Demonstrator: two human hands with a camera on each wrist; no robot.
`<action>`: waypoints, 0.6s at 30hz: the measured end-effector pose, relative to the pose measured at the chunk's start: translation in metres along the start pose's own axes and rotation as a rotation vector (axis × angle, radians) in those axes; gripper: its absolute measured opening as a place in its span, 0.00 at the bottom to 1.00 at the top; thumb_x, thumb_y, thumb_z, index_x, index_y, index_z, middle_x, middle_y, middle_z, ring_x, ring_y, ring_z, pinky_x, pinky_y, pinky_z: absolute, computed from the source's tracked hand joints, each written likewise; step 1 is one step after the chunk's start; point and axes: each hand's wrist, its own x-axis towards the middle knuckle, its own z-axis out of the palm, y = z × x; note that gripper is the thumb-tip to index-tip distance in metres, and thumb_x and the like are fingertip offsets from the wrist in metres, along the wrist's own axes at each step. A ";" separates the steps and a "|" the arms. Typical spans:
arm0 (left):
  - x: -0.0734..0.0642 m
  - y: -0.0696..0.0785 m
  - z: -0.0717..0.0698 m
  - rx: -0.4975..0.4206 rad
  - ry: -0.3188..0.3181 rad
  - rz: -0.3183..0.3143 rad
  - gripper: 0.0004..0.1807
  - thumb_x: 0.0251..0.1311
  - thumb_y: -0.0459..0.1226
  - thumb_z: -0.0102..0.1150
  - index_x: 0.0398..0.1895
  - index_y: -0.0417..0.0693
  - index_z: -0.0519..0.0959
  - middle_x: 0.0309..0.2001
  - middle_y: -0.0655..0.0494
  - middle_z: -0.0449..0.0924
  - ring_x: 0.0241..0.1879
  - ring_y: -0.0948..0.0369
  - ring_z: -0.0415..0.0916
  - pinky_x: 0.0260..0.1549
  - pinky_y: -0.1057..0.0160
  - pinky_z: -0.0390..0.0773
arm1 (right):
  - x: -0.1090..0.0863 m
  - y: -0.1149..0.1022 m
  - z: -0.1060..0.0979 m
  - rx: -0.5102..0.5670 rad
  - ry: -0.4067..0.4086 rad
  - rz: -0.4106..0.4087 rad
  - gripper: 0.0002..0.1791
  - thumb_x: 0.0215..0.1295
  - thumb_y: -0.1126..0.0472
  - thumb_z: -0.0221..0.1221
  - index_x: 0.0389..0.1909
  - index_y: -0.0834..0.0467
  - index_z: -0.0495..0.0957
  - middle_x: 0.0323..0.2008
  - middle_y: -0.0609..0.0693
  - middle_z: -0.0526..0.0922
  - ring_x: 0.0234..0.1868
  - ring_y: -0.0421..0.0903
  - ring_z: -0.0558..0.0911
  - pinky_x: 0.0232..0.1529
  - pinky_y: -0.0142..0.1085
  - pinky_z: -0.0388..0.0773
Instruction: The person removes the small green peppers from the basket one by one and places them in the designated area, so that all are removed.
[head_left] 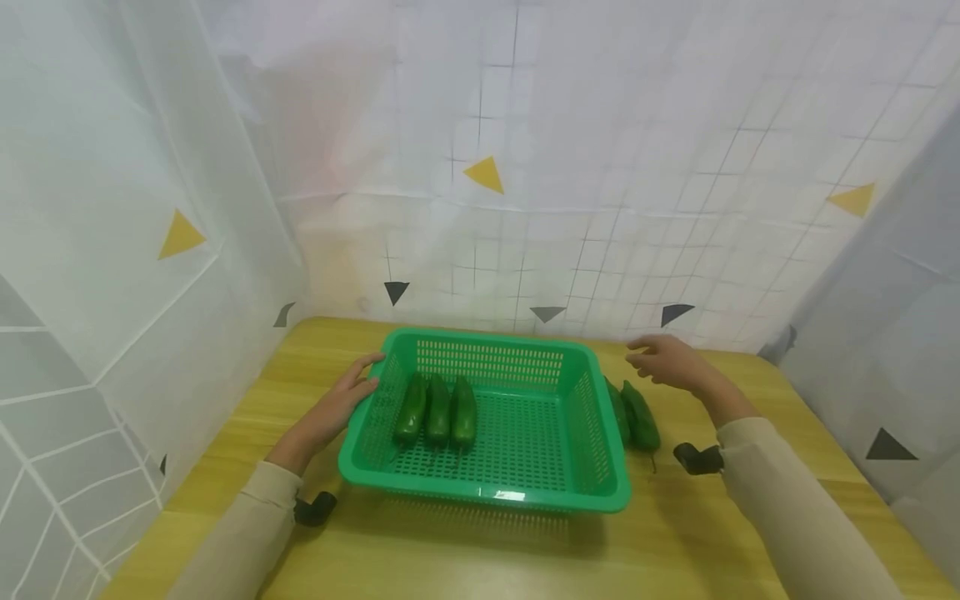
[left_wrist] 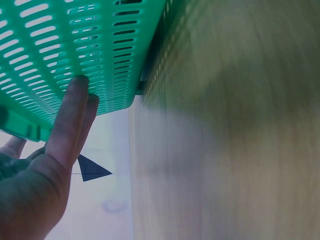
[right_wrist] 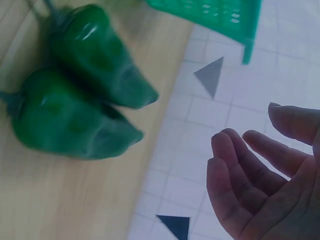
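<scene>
Status: from my remote station I read three green peppers (head_left: 438, 412) lying side by side in the left part of a perforated green plastic basket (head_left: 487, 493), stems toward the near side. Two further green peppers (head_left: 641, 417) lie close together on the wooden table (head_left: 450, 575), just outside the basket's right wall; the wall hides part of one in the head view.

Left hand (head_left: 333, 408): at the basket's left rim. The left wrist view shows two nearly straight fingers (left_wrist: 67, 125) against the outer wall; with the thumb at the rim, I read this as a light hold that steadies the basket.

Right hand (head_left: 667, 362): over the table, near the pointed tips of the two outer peppers. Fingers are loosely bent, thumb apart from them, nothing held, no contact with either pepper.

Step in hand, by my judgement: positioning the right hand near the outer pair; I cannot tell approach from retreat. To take one, I would lower the hand, close thumb and fingers about its body, and keep the left hold steady.
</scene>
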 end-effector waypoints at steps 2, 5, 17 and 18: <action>0.000 -0.001 0.000 -0.001 0.003 0.000 0.28 0.83 0.48 0.36 0.80 0.58 0.49 0.65 0.35 0.67 0.54 0.46 0.77 0.49 0.53 0.79 | 0.000 -0.008 0.000 0.006 0.007 -0.014 0.27 0.79 0.59 0.52 0.66 0.77 0.66 0.54 0.75 0.79 0.51 0.67 0.82 0.47 0.53 0.82; 0.000 -0.001 -0.001 -0.001 -0.001 0.004 0.29 0.82 0.49 0.36 0.81 0.57 0.48 0.65 0.35 0.67 0.54 0.46 0.77 0.49 0.53 0.79 | 0.001 -0.021 0.001 -0.014 0.030 -0.036 0.27 0.79 0.58 0.52 0.67 0.75 0.67 0.54 0.73 0.80 0.49 0.65 0.83 0.48 0.54 0.81; -0.001 0.001 0.000 -0.007 0.000 -0.008 0.28 0.83 0.48 0.36 0.80 0.59 0.49 0.65 0.36 0.67 0.54 0.47 0.77 0.50 0.53 0.79 | 0.004 -0.060 0.002 -0.029 0.068 -0.111 0.25 0.78 0.56 0.53 0.67 0.69 0.71 0.54 0.68 0.81 0.48 0.60 0.83 0.50 0.56 0.79; -0.001 0.002 0.000 -0.003 -0.002 -0.003 0.28 0.83 0.48 0.36 0.81 0.58 0.48 0.65 0.36 0.67 0.55 0.46 0.76 0.51 0.53 0.79 | 0.004 -0.064 0.002 -0.032 0.069 -0.116 0.25 0.78 0.56 0.54 0.67 0.68 0.71 0.54 0.67 0.81 0.47 0.59 0.83 0.49 0.55 0.79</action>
